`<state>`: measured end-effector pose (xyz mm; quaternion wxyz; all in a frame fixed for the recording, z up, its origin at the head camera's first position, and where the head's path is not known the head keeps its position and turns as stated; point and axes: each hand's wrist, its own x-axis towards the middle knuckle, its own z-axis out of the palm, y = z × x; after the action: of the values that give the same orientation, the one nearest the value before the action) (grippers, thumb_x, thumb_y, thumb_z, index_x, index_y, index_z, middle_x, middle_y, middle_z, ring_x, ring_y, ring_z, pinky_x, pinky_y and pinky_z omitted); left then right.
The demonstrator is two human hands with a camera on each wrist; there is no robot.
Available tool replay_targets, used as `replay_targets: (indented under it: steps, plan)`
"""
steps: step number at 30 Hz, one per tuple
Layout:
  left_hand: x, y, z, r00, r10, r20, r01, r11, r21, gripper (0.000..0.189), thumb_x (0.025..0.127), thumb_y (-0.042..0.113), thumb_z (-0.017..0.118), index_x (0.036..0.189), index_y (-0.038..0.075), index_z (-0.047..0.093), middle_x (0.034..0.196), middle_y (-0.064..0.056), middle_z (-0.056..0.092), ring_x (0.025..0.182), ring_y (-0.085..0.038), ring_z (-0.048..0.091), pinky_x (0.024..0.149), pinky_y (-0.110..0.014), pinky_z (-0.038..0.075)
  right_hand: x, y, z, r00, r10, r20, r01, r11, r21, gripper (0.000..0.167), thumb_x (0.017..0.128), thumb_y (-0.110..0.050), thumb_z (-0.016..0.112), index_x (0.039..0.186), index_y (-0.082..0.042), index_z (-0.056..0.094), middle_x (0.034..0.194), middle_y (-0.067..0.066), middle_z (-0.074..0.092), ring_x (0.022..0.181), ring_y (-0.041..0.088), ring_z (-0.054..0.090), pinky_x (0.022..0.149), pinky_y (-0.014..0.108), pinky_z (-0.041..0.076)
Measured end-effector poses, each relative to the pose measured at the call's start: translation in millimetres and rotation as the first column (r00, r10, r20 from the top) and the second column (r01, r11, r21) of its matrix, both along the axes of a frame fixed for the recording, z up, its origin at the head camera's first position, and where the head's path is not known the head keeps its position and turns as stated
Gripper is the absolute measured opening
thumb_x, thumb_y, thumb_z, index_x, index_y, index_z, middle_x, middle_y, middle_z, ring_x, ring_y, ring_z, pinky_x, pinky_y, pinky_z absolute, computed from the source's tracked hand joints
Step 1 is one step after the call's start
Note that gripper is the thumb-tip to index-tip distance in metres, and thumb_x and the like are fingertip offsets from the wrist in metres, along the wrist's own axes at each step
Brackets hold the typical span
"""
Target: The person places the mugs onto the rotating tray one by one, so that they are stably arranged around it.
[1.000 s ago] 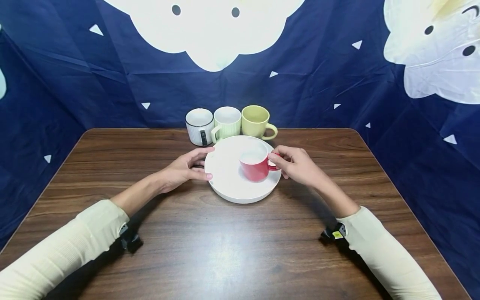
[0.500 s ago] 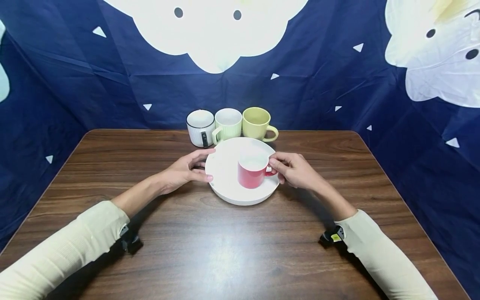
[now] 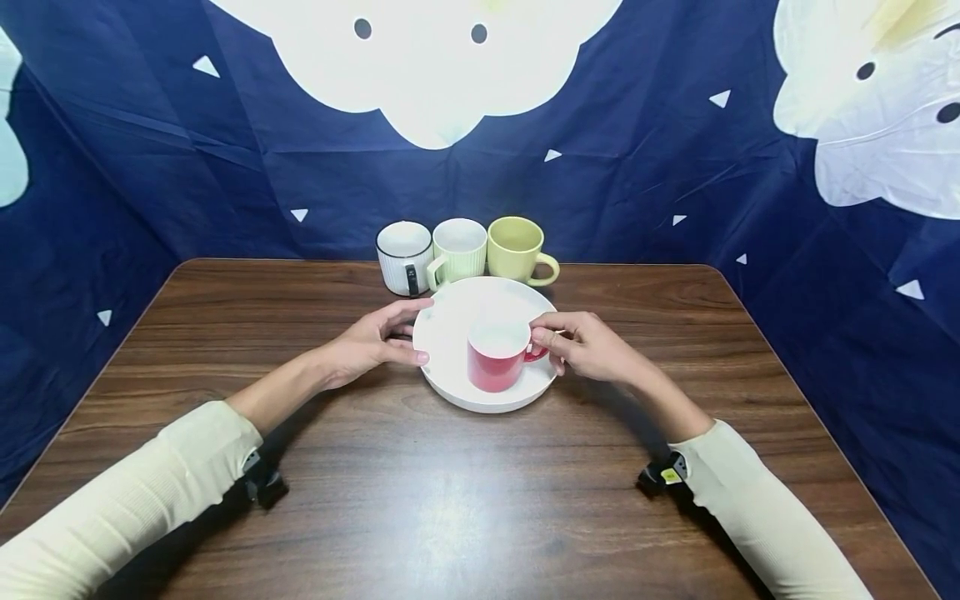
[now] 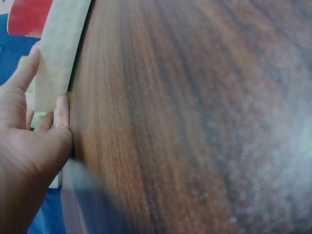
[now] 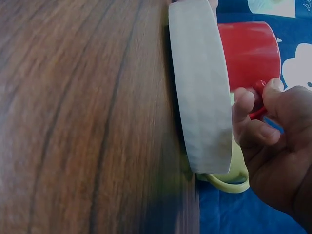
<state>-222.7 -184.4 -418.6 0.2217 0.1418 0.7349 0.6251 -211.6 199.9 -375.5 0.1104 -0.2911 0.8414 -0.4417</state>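
In the head view, a red mug [image 3: 497, 367] with a white inside stands upright within a round white tray [image 3: 450, 379], toward its front right. My right hand [image 3: 588, 343] pinches the mug's handle between thumb and fingers; the right wrist view shows the red handle [image 5: 258, 113] in that grip. At the tray's left side, my left hand [image 3: 371, 337] touches the rim with thumb and forefinger spread apart. From the left wrist, its fingers lie along the tray's outer wall [image 4: 61, 53].
Behind the tray stand three mugs in a row: a white ribbed mug [image 3: 405, 260] with a black rim, a pale green ribbed mug [image 3: 467, 258] and a yellow-green mug [image 3: 516, 250]. The wooden table [image 3: 360, 500] backs onto a blue cloth [image 3: 600, 200].
My right hand has shifted the red mug left and toward the front of the tray, keeping hold of its handle. My left hand stays at the tray's rim.
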Motion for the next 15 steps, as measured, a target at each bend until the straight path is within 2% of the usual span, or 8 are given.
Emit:
replay_targets:
  steps: [7,15]
  plan:
    - [-1.3,0.4,-0.7,1.0,0.009,0.012,-0.009,1.0,-0.003,0.099,0.093,-0.004,0.086,0.176,0.017,0.037,0.175,-0.015,0.045,0.134,-0.026,0.066,0.104,-0.026,0.062,3.8,-5.6,1.3,0.998,0.065,0.012,-0.065,0.998,0.013,0.018,0.116,-0.01,0.061,0.12,-0.004,0.078,0.098,0.015,0.075,0.064,0.013,0.065,0.064,0.025,0.054]
    - [-0.8,0.4,0.2,1.0,0.011,0.003,-0.011,1.0,-0.007,0.099,0.093,-0.004,0.087,0.176,0.017,0.037,0.176,-0.014,0.045,0.135,-0.028,0.066,0.104,-0.026,0.062,5.8,-6.7,0.3,0.997,0.071,0.004,-0.072,0.997,0.028,0.018,0.116,-0.011,0.062,0.121,-0.005,0.078,0.097,0.019,0.073,0.064,0.013,0.065,0.066,0.024,0.053]
